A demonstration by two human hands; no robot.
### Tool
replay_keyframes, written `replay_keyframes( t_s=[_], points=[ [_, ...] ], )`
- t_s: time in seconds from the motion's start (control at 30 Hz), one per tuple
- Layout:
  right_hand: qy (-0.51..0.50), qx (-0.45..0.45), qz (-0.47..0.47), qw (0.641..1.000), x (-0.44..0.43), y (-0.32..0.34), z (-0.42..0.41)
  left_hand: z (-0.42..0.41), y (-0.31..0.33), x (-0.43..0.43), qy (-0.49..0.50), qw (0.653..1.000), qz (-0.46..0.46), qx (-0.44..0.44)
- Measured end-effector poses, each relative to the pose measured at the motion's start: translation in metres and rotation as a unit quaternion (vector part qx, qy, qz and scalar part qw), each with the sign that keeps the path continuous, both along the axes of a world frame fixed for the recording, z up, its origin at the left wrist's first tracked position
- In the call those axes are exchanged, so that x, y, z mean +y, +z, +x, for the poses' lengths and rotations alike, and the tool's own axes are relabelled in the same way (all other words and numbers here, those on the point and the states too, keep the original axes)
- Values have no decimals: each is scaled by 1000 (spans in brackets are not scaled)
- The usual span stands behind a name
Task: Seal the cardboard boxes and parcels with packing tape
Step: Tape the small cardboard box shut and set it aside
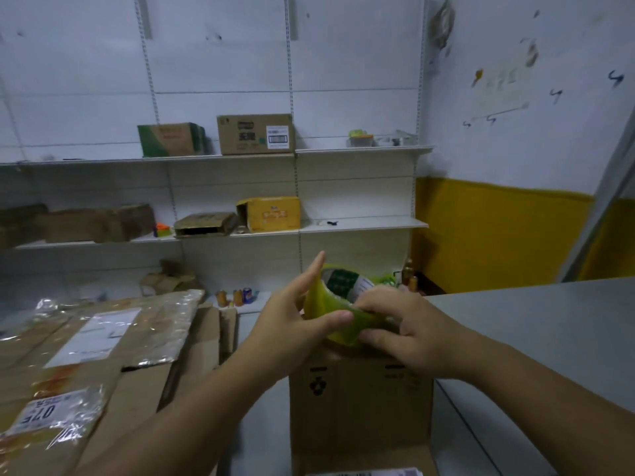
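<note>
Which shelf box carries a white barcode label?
The plain brown cardboard box on the upper shelf; the green-printed cardboard box left of it shows none.

The tape roll (343, 281) is half hidden, the cardboard box (357, 413) cropped below.

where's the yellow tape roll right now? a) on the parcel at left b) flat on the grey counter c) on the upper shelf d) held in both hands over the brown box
d: the left hand and right hand both hold the tape roll just above the cardboard box.
</note>
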State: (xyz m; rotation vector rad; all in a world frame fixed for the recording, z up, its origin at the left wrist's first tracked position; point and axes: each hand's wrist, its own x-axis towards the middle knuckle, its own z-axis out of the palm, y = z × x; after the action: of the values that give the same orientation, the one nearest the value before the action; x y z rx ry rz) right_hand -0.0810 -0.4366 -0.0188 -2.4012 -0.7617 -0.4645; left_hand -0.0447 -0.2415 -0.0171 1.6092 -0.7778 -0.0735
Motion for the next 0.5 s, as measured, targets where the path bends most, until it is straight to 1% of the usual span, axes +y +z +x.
replay_keyframes(
  t_s=[0.03, 0.1, 0.17, 0.2, 0.27, 0.4, 0.5],
  points=[
    [-2, 3, 16, 1000, 0, -1, 1, 0, -2, -2, 24, 1000, -3, -16],
    [-10, 11, 41, 999, 2, -4, 2, 1, -7, -4, 86, 994, 0, -74],
    [-18, 14, 62, 998, 3, -6, 3, 1, -10, -7, 152, 978, 11, -141],
    [-24, 10, 67, 997, 4, -7, 3, 2, -12, -8, 172, 972, 9, -158],
    [-36, -1, 61, 997, 5, -7, 4, 3, -13, -10, 185, 969, -6, -165],
    [-46, 1, 39, 998, 3, -6, 5, 6, -9, -5, 163, 974, -29, -152],
    [-28, 3, 67, 997, -1, -6, 6, 7, -7, 1, 164, 977, -30, -130]
  ],
)
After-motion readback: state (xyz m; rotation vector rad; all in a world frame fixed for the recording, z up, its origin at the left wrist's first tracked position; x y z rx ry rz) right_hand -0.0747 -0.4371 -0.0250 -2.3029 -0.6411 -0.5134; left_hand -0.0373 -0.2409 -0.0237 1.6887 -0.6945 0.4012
